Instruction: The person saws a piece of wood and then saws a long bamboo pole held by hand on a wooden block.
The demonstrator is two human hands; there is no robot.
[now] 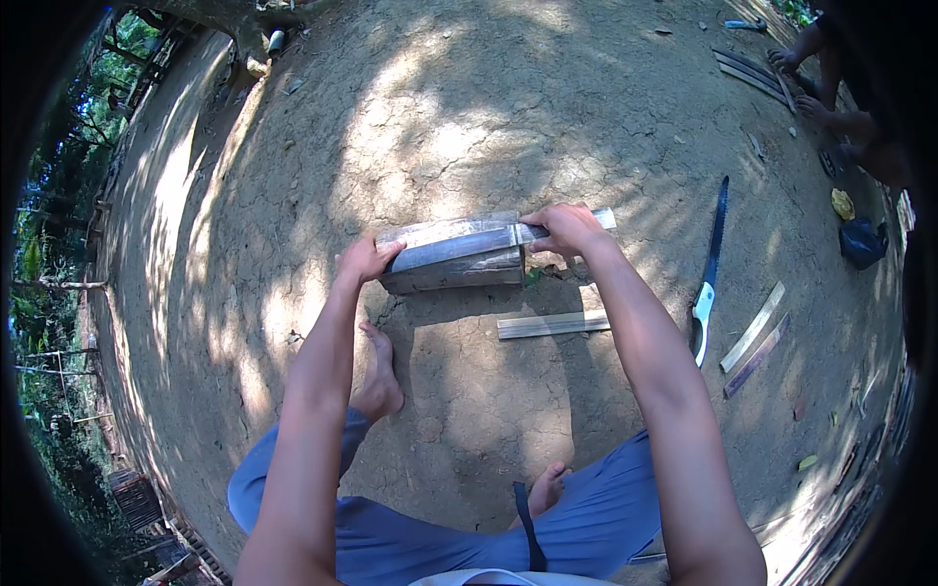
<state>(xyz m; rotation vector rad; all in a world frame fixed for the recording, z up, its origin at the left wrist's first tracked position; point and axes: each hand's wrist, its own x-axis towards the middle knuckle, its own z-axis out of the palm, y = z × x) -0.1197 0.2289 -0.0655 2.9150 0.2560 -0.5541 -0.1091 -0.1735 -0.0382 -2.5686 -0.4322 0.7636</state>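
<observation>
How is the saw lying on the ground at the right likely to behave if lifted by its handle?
The saw would probably feel light for its length, as its blade looks narrow and thin. The long blade might flex somewhat under a sideways push. Rolling seems unlikely, since it appears to lie flat and its handle is curved.

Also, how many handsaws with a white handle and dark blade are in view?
1: the white-handled handsaw lies on the brown ground, right of the weathered wooden block and the right hand. I see no others.
</observation>
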